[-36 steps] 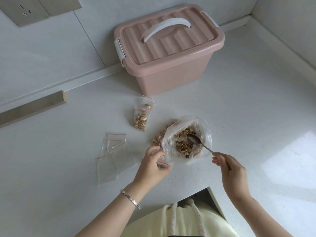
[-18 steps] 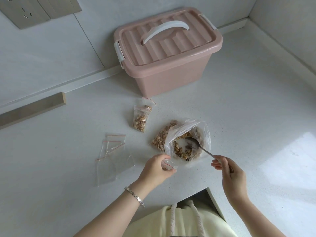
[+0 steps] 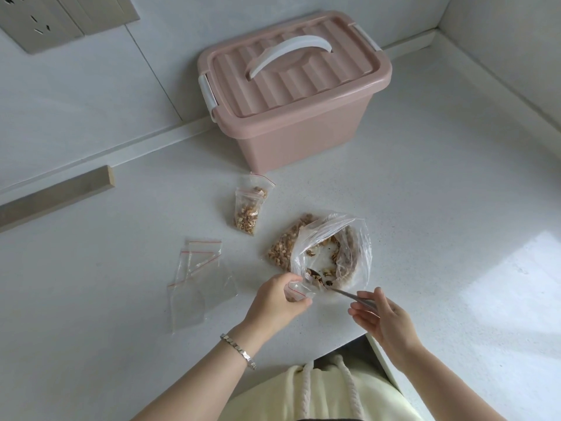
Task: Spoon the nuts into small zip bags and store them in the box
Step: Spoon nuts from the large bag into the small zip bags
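Brown nuts (image 3: 317, 273) touched the metal spoon (image 3: 343, 292) pinched in the right hand (image 3: 385, 320). Left hand (image 3: 276, 302) clutched a small clear zip bag (image 3: 296, 290); its narrow mouth invited spills.

Pink box (image 3: 291, 117), lid closed, white handle on top, at back. Filled zip bag (image 3: 249, 209) lying just before it. Big clear bag (image 3: 358, 247) open, nuts (image 3: 282, 247) inside, spoon (image 3: 343, 292) tip dipped in. Empty zip bags (image 3: 200, 278) overlapping, left. Held zip bag (image 3: 295, 292) at big bag's near edge.

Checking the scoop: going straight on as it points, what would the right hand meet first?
Probably the nuts in the large open bag, where the right hand has its spoon tip; beyond, the left hand pinching the small zip bag. Depth is unclear.
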Available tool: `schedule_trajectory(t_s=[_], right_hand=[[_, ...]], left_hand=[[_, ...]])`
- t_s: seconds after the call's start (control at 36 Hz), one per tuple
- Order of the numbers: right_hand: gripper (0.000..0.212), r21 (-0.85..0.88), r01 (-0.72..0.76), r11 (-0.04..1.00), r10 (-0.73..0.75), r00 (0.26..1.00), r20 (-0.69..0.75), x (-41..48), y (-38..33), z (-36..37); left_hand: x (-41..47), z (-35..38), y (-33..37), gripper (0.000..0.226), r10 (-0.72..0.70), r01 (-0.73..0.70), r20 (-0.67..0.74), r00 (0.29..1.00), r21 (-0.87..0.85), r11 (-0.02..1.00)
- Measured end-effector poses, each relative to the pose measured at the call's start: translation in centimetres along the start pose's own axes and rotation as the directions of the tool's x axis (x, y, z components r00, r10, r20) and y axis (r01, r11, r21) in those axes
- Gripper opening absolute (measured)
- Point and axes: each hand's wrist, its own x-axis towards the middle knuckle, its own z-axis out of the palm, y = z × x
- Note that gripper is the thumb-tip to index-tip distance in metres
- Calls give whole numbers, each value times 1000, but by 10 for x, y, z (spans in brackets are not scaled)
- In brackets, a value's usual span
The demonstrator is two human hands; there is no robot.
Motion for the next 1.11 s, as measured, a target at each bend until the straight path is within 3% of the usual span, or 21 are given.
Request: schedule_trajectory(t_s=[0.11,0.22,0.44,0.81,0.89,0.94,1.03,1.11], right_hand=[[39,80,-10,997,11,1000,-11,0,-7,-10],[40,31,39,999,-38,999,-32,-1,-19,-18],[40,-65,104,992,-105,994,-21,-4,-44,-21],[41,-338,299,892,-289,954,81,-32,-86,10],[39,-456,369,810,-344,928,140,-36,-88,25],[36,-569,431,701,-387,899,204,-39,-85,34],[33,-714,527,460,-408,840,357,-46,-80,47],[49,-750,630,198,-448,739,502,-53,-76,53]], left_hand=[[-5,-3,1,41,135,-139,-169,976,-9,990],[-7,-5,-4,48,219,-222,-237,947,12,975],[-1,-1,-14,63,214,-209,-187,959,49,977],[1,-1,-9,62,234,-234,-149,961,14,972],[1,-1,-9,62,208,-210,-129,970,-8,978],[1,-1,-9,63,186,-190,-116,976,-17,982],[0,0,-9,63,166,-169,-116,979,-17,985],[0,0,-9,61,154,-158,-121,981,-24,987]])
